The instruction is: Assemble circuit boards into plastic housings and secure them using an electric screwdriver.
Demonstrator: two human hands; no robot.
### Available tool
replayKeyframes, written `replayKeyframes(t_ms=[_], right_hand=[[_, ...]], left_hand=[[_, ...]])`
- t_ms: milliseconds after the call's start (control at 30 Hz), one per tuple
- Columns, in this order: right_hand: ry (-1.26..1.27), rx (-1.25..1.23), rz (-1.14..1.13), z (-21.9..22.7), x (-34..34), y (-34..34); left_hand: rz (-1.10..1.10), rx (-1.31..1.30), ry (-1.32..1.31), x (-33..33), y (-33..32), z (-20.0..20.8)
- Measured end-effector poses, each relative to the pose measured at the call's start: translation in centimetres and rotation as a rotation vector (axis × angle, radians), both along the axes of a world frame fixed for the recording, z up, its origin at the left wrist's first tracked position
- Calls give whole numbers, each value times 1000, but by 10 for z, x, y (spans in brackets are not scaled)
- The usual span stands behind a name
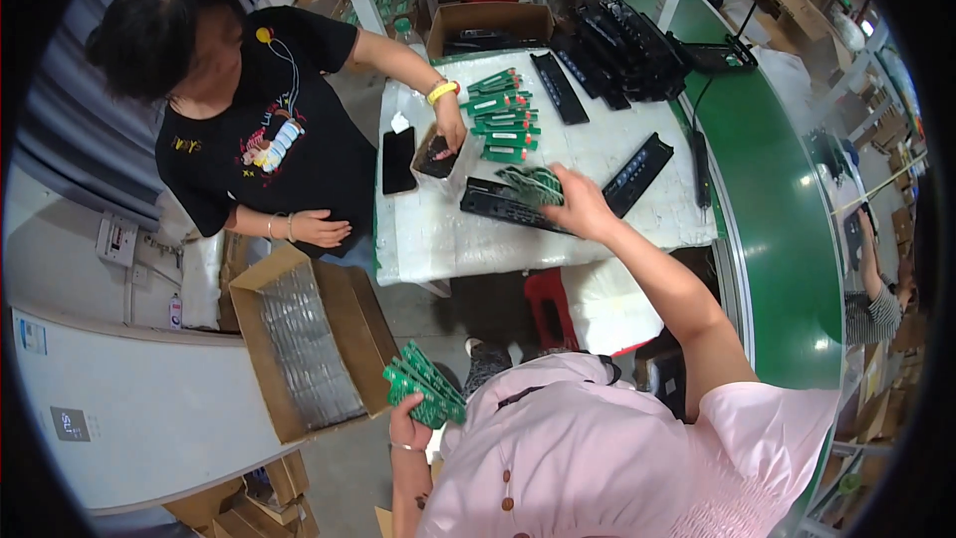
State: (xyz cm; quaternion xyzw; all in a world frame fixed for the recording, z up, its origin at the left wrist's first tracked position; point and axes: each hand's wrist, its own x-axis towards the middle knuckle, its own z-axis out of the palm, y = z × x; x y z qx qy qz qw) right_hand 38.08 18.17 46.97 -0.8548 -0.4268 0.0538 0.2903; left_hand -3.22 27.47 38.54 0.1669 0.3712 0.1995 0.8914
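Observation:
My left hand [406, 422] is closed round a fanned bunch of green circuit boards [426, 384], low beside the open carton. Over the white-covered table, my right hand [582, 203] grips a few more green boards [534, 183], somewhat blurred. These are just above a long black plastic housing [498, 201], which my hand partly covers. A second black housing [638, 175] lies slanted to the right of it. Beyond my right hand, green boards [504, 120] lie in an overlapping row. Across the table a co-worker's hand [450, 128] reaches into a small box lined with clear plastic [438, 179].
A black phone [398, 160] lies near the table's left edge [418, 249]. Stacked black housings [627, 50] fill the far right corner, beside a green conveyor [787, 269]. A carton [257, 379] of clear packed pieces stands at lower left. A red stool [548, 309] is under the table edge.

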Motion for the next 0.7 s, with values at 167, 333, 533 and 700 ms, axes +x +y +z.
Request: replayKeyframes(t_ms=[167, 333, 533, 700], right_hand=[[-482, 5, 93, -8, 42, 61], [-785, -115, -14, -35, 97, 97], [-747, -318, 66, -86, 135, 134], [-583, -190, 154, -57, 120, 151]], left_hand=[[-192, 35, 37, 64, 68, 33], [-287, 165, 34, 123, 84, 48], [-170, 120, 38, 162, 78, 56], [-29, 89, 90, 162, 88, 46]])
